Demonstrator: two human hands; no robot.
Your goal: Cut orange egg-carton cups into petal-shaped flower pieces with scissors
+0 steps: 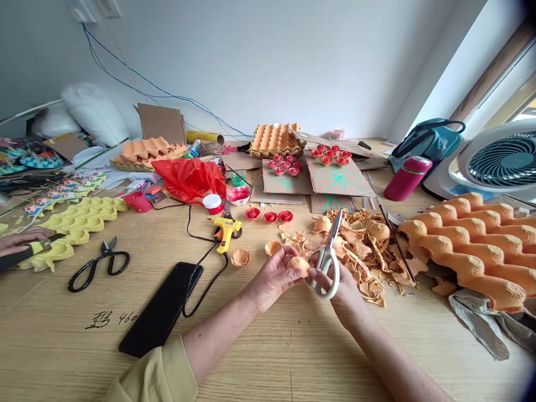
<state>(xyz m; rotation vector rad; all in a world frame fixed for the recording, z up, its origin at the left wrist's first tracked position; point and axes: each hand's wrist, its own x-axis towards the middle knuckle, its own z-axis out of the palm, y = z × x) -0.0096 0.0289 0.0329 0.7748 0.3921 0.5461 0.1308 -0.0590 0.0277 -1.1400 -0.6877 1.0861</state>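
My left hand (274, 276) holds a small orange egg-carton cup (298, 263) above the wooden table (268, 346). My right hand (337, 285) grips white-handled scissors (328, 258), blades pointing up and away, right beside the cup. A heap of orange carton scraps (360, 245) lies just beyond both hands. Two cut orange cups (240, 257) rest left of the heap. Three red paper roses (270, 215) sit in a row farther back.
An orange egg tray (473, 245) lies at right, near a fan (498, 159) and a pink bottle (407, 177). A yellow glue gun (226, 230), a black phone (161, 307) and black scissors (99, 262) lie at left. Another person's hand (19, 241) works on a yellow tray (79, 220).
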